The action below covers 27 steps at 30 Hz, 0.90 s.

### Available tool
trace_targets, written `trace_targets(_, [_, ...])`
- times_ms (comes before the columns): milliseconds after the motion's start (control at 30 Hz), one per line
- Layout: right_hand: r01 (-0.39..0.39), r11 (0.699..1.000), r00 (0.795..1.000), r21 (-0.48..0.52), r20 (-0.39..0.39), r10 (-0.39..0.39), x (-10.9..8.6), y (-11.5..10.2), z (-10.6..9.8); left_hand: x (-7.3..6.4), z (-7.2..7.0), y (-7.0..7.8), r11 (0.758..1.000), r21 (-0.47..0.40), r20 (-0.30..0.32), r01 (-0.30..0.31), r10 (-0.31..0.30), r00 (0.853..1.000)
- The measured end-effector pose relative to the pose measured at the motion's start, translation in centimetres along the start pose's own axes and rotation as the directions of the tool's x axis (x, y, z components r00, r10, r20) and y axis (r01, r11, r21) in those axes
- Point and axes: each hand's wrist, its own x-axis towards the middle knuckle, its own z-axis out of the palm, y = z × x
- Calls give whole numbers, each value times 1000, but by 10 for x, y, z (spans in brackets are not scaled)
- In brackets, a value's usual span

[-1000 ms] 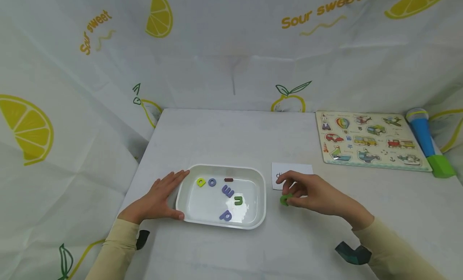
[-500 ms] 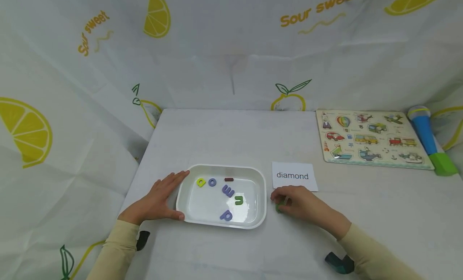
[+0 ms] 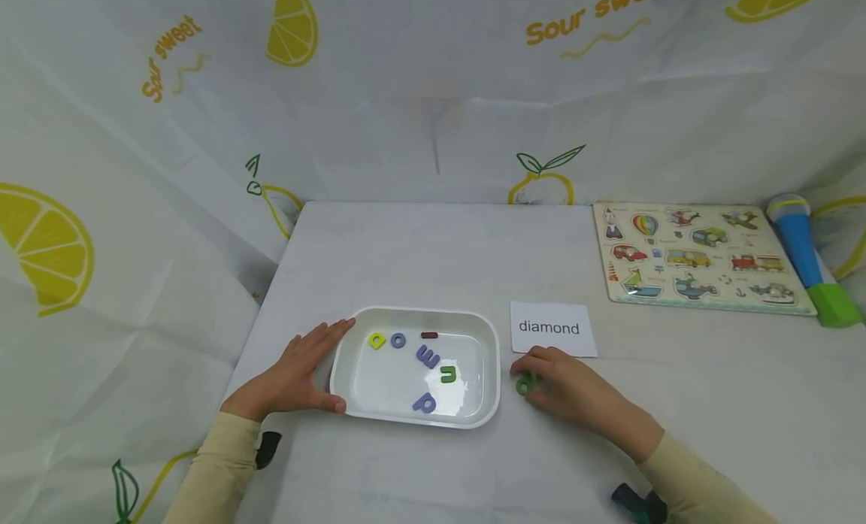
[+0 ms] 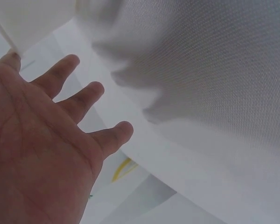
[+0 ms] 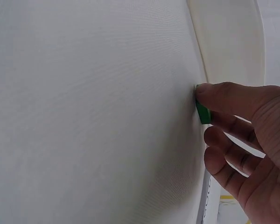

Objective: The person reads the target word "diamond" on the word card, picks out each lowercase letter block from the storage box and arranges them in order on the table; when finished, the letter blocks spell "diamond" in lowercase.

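A white tray [image 3: 490,415] lies left of centre on the table. My left hand [image 3: 287,374] rests against its left rim, fingers spread and straight; the left wrist view also shows the left hand [image 4: 46,135] at the tray's wall. Between thumb and fingers, my right hand [image 3: 575,395] pinches a green letter piece [image 3: 524,386] with a round hole, down at the table right of the tray. Seen from the right wrist, the green letter piece [image 5: 203,112] stands edge-on under the thumb. A white card reading "diamond" [image 3: 549,328] lies just beyond this hand.
Inside the tray are several letters, including a yellow one [image 3: 376,340], a green one [image 3: 448,374], a purple one [image 3: 425,403] and a brown-red bar [image 3: 429,335]. A vehicle puzzle board [image 3: 704,257] and a blue toy microphone [image 3: 798,246] lie at the back right.
My right hand has come down and left from over the card to the table beside the tray, carrying the green letter, and the card's word now shows. The left hand has stayed put.
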Motion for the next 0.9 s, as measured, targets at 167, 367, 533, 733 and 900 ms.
trace_targets(167, [14,1000,1000,-4,-13,-14,2,-1,1,0,1,0,1000,-2,-5,-1,1,1000])
trace_targets(367, [1,1000,1000,-1,7,-1,4,-4,-8,0,0,-1,1000,3,-3,0,0,1000])
trace_targets(533, [29,998,999,53,-36,-27,13,-11,-30,0,-1,-2,1000,9,-3,0,0,1000])
trace_targets(733, [193,963,980,186,-85,-180,37,-27,-50,0,-2,-2,1000,7,-3,-9,9,1000])
trace_targets(900, [228,936,973,268,-16,-232,60,-47,-46,0,-1,-3,1000,-6,-2,-13,13,1000])
